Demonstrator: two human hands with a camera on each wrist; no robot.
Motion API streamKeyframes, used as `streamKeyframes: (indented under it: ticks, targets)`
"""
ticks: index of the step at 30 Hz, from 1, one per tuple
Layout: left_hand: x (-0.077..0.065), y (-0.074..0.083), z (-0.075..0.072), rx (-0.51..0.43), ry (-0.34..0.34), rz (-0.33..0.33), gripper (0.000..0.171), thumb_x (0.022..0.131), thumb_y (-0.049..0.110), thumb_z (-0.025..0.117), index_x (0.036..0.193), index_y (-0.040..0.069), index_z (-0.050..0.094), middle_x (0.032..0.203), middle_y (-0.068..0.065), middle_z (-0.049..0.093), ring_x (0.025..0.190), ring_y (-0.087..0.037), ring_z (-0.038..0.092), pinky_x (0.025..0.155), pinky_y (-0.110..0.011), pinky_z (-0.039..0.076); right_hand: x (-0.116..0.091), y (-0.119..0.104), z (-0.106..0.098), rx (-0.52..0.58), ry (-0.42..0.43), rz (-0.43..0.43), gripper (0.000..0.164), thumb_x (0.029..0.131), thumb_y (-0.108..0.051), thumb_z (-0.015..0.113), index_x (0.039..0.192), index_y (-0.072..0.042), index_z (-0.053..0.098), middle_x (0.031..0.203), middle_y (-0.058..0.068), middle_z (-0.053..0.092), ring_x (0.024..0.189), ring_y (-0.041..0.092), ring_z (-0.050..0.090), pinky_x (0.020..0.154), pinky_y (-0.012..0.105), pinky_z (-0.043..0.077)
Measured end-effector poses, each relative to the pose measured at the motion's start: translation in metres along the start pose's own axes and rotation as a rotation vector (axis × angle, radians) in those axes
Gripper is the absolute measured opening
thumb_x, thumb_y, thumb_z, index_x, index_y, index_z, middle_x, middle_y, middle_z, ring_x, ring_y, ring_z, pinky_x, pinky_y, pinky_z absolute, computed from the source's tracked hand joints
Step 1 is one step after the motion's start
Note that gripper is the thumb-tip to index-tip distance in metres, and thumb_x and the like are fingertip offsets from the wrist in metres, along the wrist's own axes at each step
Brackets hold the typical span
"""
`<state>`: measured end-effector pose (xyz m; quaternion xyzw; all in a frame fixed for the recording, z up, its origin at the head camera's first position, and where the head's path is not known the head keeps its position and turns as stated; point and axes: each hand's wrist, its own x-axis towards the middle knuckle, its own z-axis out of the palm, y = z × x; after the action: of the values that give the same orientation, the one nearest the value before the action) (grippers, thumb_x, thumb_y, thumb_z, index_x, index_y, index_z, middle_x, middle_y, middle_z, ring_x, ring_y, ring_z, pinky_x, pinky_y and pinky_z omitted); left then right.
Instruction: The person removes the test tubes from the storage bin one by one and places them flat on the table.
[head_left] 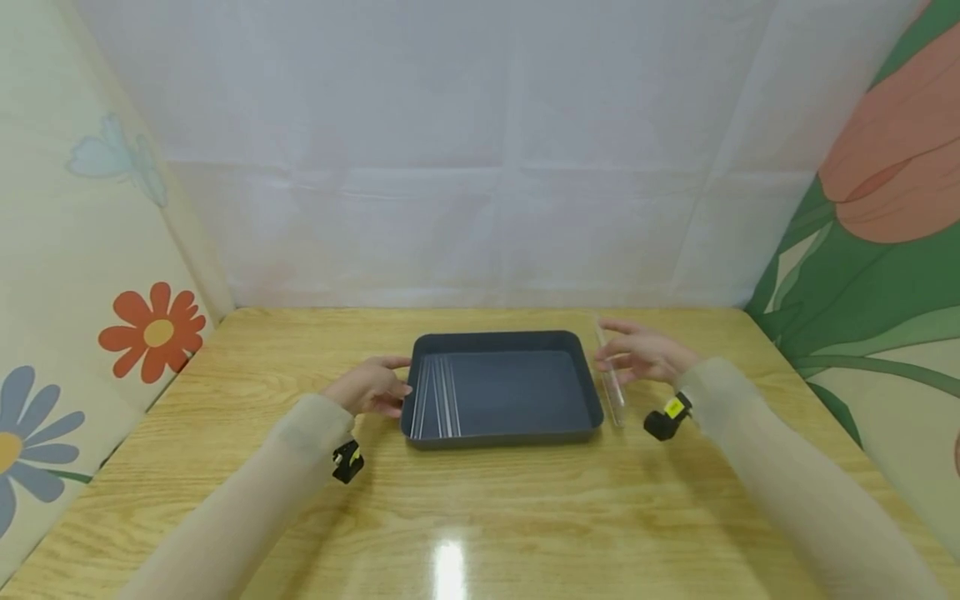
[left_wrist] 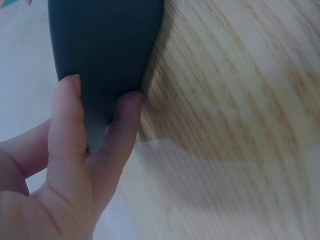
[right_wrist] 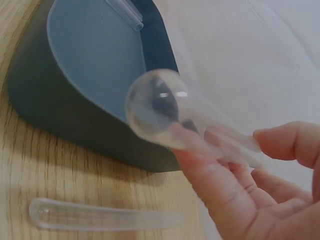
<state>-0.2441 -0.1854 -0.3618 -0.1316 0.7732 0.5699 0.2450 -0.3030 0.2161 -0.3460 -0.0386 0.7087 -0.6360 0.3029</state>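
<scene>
Tray: dark blue-grey, rectangular, rounded corners, raised walls; flat on the table, long sides near and far (head_left: 517,393).
Tubes in tray: clear, slender, several, count unclear; lie side by side along the left end, running near to far (head_left: 448,400).
Left hand: fingers touch the tray's left end (head_left: 375,386).
Held tube: clear, rounded end toward the wrist camera; raised off the table (right_wrist: 155,107).
Right hand: pinches held tube just right of the tray (head_left: 641,352).
Loose tube: clear, flat on table, right of tray, rounded end near (right_wrist: 100,215).
</scene>
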Motion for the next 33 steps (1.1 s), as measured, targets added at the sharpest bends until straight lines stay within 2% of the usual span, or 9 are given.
streamKeyframes:
  ticks: [5, 13, 21, 26, 33]
  targets:
    - [0.001, 0.001, 0.0, -0.006, 0.006, 0.0, 0.068, 0.093, -0.012, 0.048, 0.154, 0.001, 0.019, 0.126, -0.031, 0.051, 0.073, -0.019, 0.06, 0.059, -0.024, 0.057, -0.004, 0.002, -0.005, 0.0, -0.014, 0.005, 0.078, 0.096, 0.003, 0.047, 0.156, -0.007, -0.002, 0.108, 0.014, 0.058, 0.094, 0.021, 0.06, 0.088, 0.042, 0.054]
    - [0.0, 0.002, 0.0, 0.0, 0.0, -0.004, 0.068, 0.094, -0.011, 0.048, 0.154, 0.001, 0.018, 0.125, -0.03, 0.051, 0.073, -0.018, 0.059, 0.058, -0.024, 0.056, -0.007, 0.006, -0.012, -0.021, -0.006, 0.014, 0.079, 0.096, 0.003, 0.047, 0.156, -0.007, -0.003, 0.121, 0.023, 0.051, 0.099, 0.024, 0.058, 0.088, 0.044, 0.054]
    - [-0.001, 0.003, 0.0, -0.002, 0.002, -0.012, 0.068, 0.094, -0.012, 0.048, 0.154, 0.001, 0.019, 0.126, -0.031, 0.051, 0.072, -0.018, 0.06, 0.059, -0.024, 0.056, -0.011, 0.012, -0.018, -0.008, 0.004, 0.012, 0.077, 0.096, 0.004, 0.045, 0.156, -0.007, -0.003, 0.109, 0.018, 0.052, 0.089, 0.019, 0.06, 0.083, 0.041, 0.057]
    - [0.0, 0.001, 0.0, 0.003, 0.013, -0.012, 0.068, 0.093, -0.012, 0.049, 0.154, 0.001, 0.02, 0.121, -0.028, 0.053, 0.073, -0.019, 0.06, 0.059, -0.024, 0.056, -0.013, 0.015, -0.02, -0.004, 0.01, 0.02, 0.079, 0.095, 0.004, 0.047, 0.156, -0.007, -0.001, 0.113, 0.019, 0.05, 0.09, 0.019, 0.06, 0.083, 0.04, 0.057]
    - [0.002, 0.0, -0.001, 0.004, 0.011, -0.006, 0.068, 0.093, -0.011, 0.049, 0.154, 0.001, 0.02, 0.12, -0.027, 0.055, 0.072, -0.018, 0.06, 0.059, -0.025, 0.056, -0.016, 0.02, -0.024, -0.03, 0.04, 0.024, 0.079, 0.094, 0.003, 0.049, 0.155, -0.005, -0.002, 0.104, 0.014, 0.06, 0.087, 0.018, 0.062, 0.078, 0.036, 0.057]
